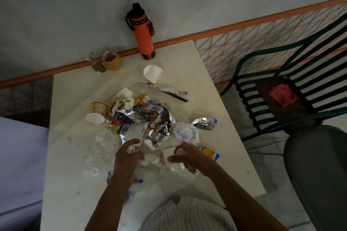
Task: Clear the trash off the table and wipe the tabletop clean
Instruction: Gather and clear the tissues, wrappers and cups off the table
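Note:
A cream table (75, 88) carries a heap of trash: foil snack wrappers (148, 116), crumpled tissues (124, 99), two tipped paper cups (97, 112), a clear plastic bag (99, 148) and a yellow-blue wrapper (208, 152). My left hand (127, 157) grips a small wad of white tissue at the near edge of the heap. My right hand (187, 157) curls its fingers round another white scrap, just left of the yellow-blue wrapper. More tissue (150, 159) lies between the hands, and a small white cup (177, 167) sits under my right hand.
An orange bottle (143, 32), a yellow tub (112, 61) and a small figurine (96, 63) stand at the table's far edge. A folded white paper (153, 73) and a black stick (172, 95) lie beyond the heap. A dark slatted chair (281, 99) stands right, holding a pink cloth (282, 94).

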`<state>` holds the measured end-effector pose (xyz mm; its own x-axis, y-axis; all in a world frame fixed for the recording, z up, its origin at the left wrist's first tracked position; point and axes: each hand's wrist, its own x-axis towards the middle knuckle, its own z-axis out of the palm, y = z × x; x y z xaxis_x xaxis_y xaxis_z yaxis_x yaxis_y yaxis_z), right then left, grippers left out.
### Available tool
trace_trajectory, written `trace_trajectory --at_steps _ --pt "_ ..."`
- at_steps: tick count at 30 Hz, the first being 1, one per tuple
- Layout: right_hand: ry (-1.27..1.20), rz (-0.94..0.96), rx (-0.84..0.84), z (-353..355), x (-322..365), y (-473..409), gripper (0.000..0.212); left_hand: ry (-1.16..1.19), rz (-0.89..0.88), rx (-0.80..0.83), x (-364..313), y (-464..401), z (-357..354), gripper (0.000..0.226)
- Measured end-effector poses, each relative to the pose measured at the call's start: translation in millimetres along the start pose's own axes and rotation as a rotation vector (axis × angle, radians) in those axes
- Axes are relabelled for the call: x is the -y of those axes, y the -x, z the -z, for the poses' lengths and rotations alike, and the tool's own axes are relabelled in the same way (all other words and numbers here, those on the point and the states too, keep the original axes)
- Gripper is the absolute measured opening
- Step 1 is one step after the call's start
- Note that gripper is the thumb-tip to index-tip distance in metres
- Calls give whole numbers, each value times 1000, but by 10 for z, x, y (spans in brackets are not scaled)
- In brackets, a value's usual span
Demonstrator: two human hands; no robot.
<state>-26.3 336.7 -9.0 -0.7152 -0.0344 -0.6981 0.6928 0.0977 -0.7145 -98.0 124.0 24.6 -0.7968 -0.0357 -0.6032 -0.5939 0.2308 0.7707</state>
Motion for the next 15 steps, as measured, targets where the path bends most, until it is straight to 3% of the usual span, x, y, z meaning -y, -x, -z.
trace_trajectory --at_steps 3,6,10,13,15 --pt "22 -33 137 -19 52 44 42 59 -21 -30 14 50 -92 42" --pt "111 23 228 -96 135 51 33 77 -13 -37 17 93 -178 38" --pt "111 79 202 -111 165 1 18 134 30 22 32 131 -282 36" --pt "137 39 136 -26 171 -48 17 129 41 -60 62 150 -311 23" --pt "107 4 93 31 183 -75 23 7 6 -118 95 149 -309 16"
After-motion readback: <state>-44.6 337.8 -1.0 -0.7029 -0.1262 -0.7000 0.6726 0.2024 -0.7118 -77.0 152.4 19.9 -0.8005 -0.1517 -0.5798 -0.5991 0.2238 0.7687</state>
